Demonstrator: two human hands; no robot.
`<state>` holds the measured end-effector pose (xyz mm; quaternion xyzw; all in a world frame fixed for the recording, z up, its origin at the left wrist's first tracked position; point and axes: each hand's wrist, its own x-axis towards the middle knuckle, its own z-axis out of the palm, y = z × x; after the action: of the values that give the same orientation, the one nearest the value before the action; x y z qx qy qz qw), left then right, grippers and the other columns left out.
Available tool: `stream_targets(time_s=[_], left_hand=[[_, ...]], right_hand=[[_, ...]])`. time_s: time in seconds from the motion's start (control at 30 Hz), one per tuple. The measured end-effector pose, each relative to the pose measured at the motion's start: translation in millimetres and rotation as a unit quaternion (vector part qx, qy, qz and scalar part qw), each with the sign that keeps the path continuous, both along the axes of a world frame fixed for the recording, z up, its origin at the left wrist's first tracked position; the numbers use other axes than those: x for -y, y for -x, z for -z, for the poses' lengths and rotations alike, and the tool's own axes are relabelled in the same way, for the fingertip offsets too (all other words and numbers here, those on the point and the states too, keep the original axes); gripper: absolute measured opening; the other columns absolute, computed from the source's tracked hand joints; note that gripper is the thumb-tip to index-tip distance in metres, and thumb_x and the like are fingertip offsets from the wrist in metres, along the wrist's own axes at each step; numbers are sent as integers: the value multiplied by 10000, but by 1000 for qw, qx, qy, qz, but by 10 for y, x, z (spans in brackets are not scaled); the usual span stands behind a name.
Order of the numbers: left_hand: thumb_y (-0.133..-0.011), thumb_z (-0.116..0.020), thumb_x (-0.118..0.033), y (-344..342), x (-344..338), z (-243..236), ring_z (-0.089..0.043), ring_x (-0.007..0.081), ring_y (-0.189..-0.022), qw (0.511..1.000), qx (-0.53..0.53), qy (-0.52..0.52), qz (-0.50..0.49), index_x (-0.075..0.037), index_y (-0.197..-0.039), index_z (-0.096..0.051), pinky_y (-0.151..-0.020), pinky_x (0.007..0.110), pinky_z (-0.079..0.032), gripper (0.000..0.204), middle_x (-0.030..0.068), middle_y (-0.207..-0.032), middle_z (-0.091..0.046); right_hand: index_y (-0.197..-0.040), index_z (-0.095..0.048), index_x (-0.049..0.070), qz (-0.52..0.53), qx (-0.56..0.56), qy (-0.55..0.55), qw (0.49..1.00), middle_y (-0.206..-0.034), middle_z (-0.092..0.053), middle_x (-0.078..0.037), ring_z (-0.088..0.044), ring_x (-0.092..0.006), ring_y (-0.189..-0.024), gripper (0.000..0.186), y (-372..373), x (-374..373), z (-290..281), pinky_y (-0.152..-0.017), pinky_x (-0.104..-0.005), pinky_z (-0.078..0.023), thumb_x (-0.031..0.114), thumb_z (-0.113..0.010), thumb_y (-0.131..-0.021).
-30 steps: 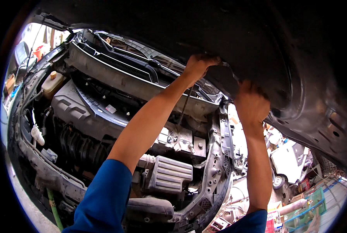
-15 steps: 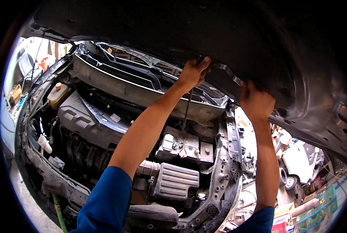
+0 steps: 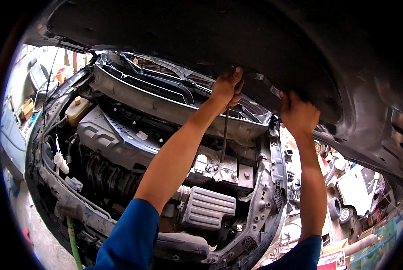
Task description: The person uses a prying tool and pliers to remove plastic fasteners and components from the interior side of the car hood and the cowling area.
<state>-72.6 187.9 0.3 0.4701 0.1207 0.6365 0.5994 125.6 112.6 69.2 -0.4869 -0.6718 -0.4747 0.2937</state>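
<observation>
While the left hand (image 3: 228, 93) grips a dark rod (image 3: 225, 132) running steeply down below it, a shiny strip (image 3: 275, 91) slants down rightward, its lower end beside the right hand (image 3: 299, 113), the nearer one; whether those curled fingers pinch it, I cannot tell.

Shadowed hood underside (image 3: 183, 36), white side glare, bowed edges

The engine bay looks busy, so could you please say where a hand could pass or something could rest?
A hand could probably pass between the dark rod and the right forearm, above the battery. The ribbed air filter box, in front of the battery, has a bare top. Fittings crowd the battery's top.
</observation>
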Motion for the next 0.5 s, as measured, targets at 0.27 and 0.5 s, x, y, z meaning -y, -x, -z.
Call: stream_targets(time_s=[0.27, 0.5], left_hand=[[-891, -492, -638, -12, -149, 3, -266, 56, -394, 995, -17, -45, -87, -136, -751, -436, -355, 238, -189, 523, -47, -555, -330], [-839, -447, -743, -114, -278, 39, -316, 79, -394, 983, -40, -49, -172, -146, -623, -411, -357, 244, -221, 635, -33, -505, -355]], right_hand=[[-804, -643, 131, -82, -113, -52, 989, -634, -618, -137, -620, -355, -557, 256, -110, -360, 534, -492, -455, -467, 366, -597, -894], [-734, -642, 81, -237, -320, -82, 913, -531, -561, -146, -567, -315, -451, 348, 121, -878, 1103, -450, -407, -413, 368, -586, -924]])
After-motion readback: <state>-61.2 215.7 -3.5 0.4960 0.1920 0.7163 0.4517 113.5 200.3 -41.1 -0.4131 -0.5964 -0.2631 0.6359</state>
